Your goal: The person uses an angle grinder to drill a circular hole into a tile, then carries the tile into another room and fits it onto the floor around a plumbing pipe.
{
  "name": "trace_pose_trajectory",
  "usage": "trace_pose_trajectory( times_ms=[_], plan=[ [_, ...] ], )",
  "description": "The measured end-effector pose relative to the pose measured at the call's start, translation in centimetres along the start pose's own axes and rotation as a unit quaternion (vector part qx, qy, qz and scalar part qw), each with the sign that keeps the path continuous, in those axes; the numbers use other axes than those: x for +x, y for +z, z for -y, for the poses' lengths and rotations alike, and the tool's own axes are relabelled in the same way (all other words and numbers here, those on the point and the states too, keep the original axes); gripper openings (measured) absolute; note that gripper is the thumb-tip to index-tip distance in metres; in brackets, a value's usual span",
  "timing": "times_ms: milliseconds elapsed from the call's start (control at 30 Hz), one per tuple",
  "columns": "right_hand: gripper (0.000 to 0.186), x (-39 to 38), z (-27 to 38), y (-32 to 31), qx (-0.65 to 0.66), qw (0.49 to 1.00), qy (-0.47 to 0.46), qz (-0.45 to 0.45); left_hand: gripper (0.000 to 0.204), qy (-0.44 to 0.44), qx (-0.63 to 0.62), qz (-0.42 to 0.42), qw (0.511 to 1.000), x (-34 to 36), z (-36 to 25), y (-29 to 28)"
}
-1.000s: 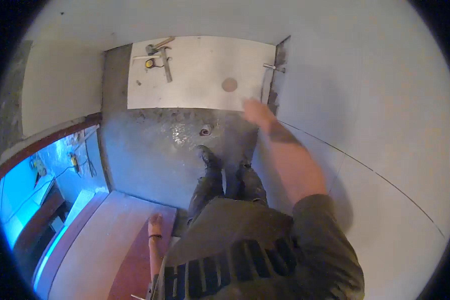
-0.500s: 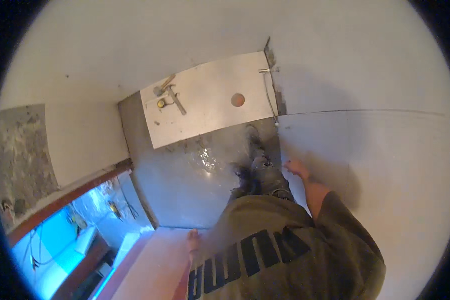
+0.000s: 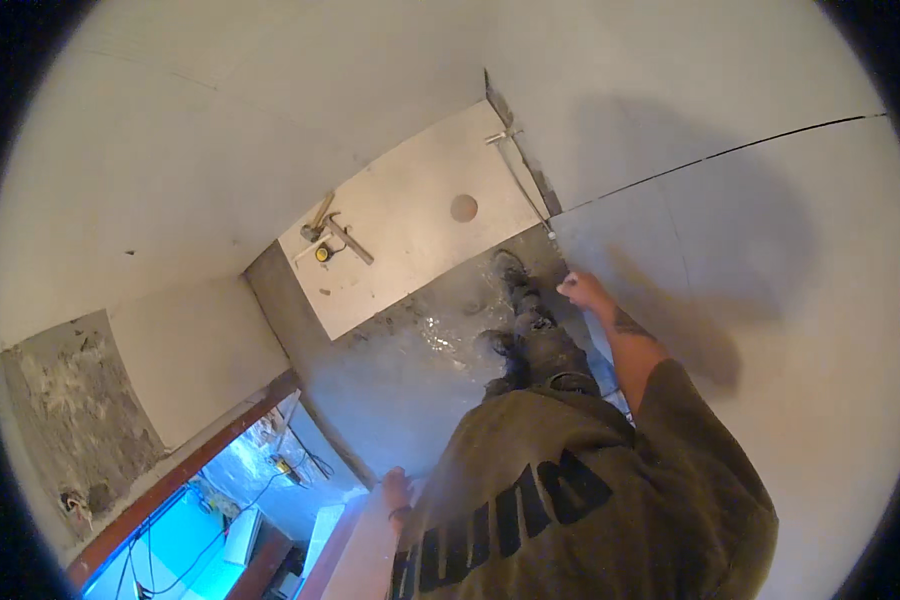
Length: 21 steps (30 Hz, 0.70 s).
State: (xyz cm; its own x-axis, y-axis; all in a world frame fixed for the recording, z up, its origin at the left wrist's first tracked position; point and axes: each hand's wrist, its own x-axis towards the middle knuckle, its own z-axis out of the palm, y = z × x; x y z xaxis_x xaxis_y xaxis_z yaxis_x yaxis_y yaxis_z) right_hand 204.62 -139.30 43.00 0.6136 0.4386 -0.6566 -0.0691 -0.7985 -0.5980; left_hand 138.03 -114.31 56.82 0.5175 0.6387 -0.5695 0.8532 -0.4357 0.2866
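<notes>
My right hand (image 3: pixel 587 290) hangs in the air beside my right leg, near the pale wall panels. Its fingers are curled in, and nothing shows in them. Low at my left side is my left hand (image 3: pixel 397 488), small and blurred, its fingers too unclear to read. Ahead of my boots a white board (image 3: pixel 410 235) with a round hole (image 3: pixel 464 208) lies on the grey floor. Hammers (image 3: pixel 350 241) and a yellow-and-black tape measure (image 3: pixel 323 254) rest on its left end. Along its right edge lies a long thin tool with a metal crosspiece (image 3: pixel 502 137).
The grey floor (image 3: pixel 370 385) looks wet and shiny near my boots (image 3: pixel 510 270). Pale panels (image 3: pixel 670 200) line the walls. A reddish-brown sill (image 3: pixel 185 480) edges an opening on the left, with cables and blue-lit things beyond. Bare rough wall (image 3: pixel 80 420) shows at far left.
My view has turned, so the board now slants more steeply. My right hand has come slightly forward and its fingers have curled in. The tools on the board lie as before.
</notes>
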Motion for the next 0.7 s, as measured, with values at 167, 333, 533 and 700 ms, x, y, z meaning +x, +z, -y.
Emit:
trace_pose_trajectory(
  times_ms=[167,333,533,700],
  plan=[
    [0.041,-2.4,-5.2,-1.2,-0.164,0.984,0.039,0.058,0.022,-0.066,-0.066,0.017,0.995,-0.9,-4.5,1.1],
    [0.047,-2.8,-3.4,-2.9,-0.116,0.992,0.025,0.052,0.022,-0.072,-0.071,0.041,0.994,-1.5,-5.0,2.9],
    [0.032,-1.0,1.4,-3.8,0.024,0.997,0.044,0.060,0.029,0.012,0.092,0.092,0.991,-0.5,-1.2,6.2],
    [0.030,0.8,3.3,-6.4,-0.025,0.998,0.019,0.049,0.031,-0.313,-0.503,-0.085,0.801,2.4,-7.4,6.1]
  ],
)
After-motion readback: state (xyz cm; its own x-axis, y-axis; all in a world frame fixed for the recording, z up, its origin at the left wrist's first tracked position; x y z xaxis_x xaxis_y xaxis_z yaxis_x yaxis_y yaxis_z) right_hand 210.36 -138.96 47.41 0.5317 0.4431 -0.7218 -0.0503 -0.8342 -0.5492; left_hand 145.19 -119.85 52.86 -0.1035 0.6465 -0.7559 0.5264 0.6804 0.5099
